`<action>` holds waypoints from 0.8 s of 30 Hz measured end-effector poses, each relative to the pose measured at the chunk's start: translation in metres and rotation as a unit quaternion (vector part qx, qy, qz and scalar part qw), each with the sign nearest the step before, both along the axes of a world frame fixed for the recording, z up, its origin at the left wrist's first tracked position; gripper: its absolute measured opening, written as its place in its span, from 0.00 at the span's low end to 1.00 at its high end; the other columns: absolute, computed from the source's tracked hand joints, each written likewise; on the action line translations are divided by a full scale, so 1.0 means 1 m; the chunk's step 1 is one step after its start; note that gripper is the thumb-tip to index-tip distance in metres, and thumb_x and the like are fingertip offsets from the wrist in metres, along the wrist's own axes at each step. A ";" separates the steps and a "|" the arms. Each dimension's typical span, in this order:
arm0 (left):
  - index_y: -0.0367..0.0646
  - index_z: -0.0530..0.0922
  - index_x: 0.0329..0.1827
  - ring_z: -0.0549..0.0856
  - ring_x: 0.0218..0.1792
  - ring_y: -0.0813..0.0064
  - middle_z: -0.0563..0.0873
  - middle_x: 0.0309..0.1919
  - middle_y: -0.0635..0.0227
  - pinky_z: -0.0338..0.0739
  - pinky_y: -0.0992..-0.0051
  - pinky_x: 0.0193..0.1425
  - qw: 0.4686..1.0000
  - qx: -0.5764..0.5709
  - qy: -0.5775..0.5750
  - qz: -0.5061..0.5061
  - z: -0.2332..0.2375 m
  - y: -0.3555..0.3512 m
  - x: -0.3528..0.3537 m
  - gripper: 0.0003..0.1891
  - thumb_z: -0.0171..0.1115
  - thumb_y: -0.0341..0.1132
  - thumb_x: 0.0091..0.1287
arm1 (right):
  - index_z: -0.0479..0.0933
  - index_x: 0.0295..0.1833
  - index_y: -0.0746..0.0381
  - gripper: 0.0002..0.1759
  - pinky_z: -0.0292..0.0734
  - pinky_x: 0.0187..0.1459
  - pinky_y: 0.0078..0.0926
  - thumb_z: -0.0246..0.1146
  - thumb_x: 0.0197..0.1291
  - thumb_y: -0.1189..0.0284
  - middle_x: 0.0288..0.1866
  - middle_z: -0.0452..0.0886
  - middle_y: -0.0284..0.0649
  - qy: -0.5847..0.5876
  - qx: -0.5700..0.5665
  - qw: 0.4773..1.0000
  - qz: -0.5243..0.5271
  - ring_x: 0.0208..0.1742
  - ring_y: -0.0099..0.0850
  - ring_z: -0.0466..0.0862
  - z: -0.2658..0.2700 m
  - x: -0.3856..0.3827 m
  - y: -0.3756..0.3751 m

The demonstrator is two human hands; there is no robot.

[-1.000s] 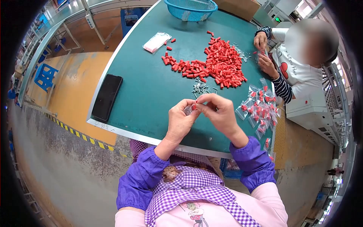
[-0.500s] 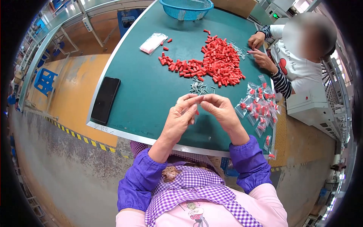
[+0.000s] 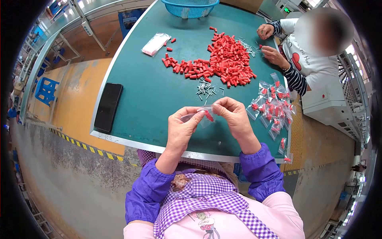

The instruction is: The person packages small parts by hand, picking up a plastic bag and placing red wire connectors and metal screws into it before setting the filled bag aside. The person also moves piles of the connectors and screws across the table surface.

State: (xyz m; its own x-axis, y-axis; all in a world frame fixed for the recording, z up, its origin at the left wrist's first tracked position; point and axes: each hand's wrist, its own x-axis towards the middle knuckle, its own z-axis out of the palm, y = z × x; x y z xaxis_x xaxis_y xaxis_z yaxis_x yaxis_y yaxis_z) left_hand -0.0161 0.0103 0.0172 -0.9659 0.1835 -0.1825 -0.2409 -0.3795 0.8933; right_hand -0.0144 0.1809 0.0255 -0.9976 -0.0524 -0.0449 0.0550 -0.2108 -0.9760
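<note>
Between my hands is a small clear plastic bag (image 3: 205, 121) with red pieces (image 3: 209, 116) showing inside it. My left hand (image 3: 182, 126) pinches the bag's left side between thumb and fingers. On the other side, the thumb and forefinger of my right hand (image 3: 234, 116) are closed on its upper right edge. Just beyond my fingers lies a small heap of metal screws or pins (image 3: 205, 88). Behind that spreads a large pile of red plastic sleeves (image 3: 230, 59). To the right, filled clear bags (image 3: 274, 105) with red pieces are heaped near the table's edge.
A black phone (image 3: 108, 106) lies on the green table (image 3: 139, 83) at the left. Farther back are a stack of plastic bags (image 3: 156, 44) and a blue basket (image 3: 190, 8). At the right, a co-worker's hands (image 3: 272, 55) work beside more metal pins (image 3: 250, 48).
My hands have moved slightly apart, and the clear bag now shows stretched between them with the red pieces visible. The co-worker's hands have separated a little. The view has shifted slightly.
</note>
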 end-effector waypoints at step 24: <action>0.39 0.71 0.57 0.72 0.24 0.85 0.79 0.39 0.67 0.67 0.84 0.28 0.976 0.190 -0.068 -0.078 -0.011 0.008 0.002 0.17 0.54 0.39 0.70 | 0.76 0.35 0.67 0.03 0.75 0.32 0.18 0.60 0.60 0.78 0.30 0.80 0.35 0.075 0.179 0.973 -0.126 0.30 0.20 0.79 0.010 0.021 0.011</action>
